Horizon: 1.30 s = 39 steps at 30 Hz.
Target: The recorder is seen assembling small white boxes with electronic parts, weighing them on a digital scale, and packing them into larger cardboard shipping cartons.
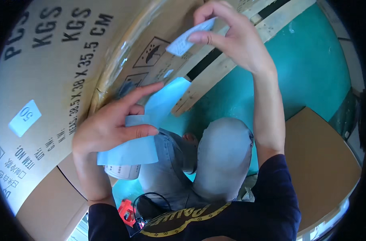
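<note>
My right hand is raised at the top, pinching a small white printed label between thumb and fingers. The label is held close to the side of a large brown carton. My left hand is closed on a pale blue backing strip, its thumb across the front and its index finger stretched towards the carton. One end of the strip sticks up past the fingers. Below that hand hangs a roll of white printed labels, its upper part hidden by the strip.
The large carton fills the left, with clear tape along its edge and a white sticker on its face. A wooden pallet lies beneath it on the green floor. Brown cardboard is at right; a red object sits low.
</note>
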Available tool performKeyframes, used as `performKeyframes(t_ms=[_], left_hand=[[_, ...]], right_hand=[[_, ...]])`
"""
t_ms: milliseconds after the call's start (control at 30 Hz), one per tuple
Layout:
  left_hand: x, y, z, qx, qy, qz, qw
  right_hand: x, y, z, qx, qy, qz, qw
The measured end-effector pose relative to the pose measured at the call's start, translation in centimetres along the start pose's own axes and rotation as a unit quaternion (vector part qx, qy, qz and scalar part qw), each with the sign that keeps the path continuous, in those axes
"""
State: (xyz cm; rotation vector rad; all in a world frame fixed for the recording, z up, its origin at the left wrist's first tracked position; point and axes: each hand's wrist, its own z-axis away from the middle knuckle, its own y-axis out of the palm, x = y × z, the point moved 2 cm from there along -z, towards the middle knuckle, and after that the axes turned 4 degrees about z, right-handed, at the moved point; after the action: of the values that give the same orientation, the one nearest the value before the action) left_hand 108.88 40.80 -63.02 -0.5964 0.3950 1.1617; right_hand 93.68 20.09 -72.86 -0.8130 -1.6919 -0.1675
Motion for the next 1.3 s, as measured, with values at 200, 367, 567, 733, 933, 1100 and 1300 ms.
performKeyframes(t_ms=[200,367,567,733,933,1100,1300], left_hand=[[0.5,1.6,-1.5,-0.101,0.044,0.017,0.994],[-0.9,3.5,-3.2,-0.217,0.140,0.113,0.959],[-0.5,4.1,-4.7,-0.248,0.180,0.106,0.946],[-1.0,4.8,-5.2,-0.248,0.186,0.117,0.944],[-1.4,5.5,-5.6,-0.263,0.188,0.098,0.941],[-1.8,5.7,-5.7,-0.271,0.183,0.089,0.941],[-1.6,4.7,-5.1,-0.291,0.181,0.087,0.935]], right_hand=[[1.4,-0.3,-0.3,-0.023,0.000,0.039,0.999],[1.3,-1.1,-0.6,-0.017,-0.026,0.032,0.999],[1.2,-0.7,-0.4,-0.032,-0.001,0.068,0.997],[0.8,-1.2,0.1,-0.043,0.017,0.085,0.995],[0.8,-1.2,0.5,-0.058,0.033,0.095,0.993],[1.5,-1.4,0.6,-0.076,0.044,0.120,0.989],[3.0,-0.7,-0.7,-0.088,0.037,0.134,0.986]])
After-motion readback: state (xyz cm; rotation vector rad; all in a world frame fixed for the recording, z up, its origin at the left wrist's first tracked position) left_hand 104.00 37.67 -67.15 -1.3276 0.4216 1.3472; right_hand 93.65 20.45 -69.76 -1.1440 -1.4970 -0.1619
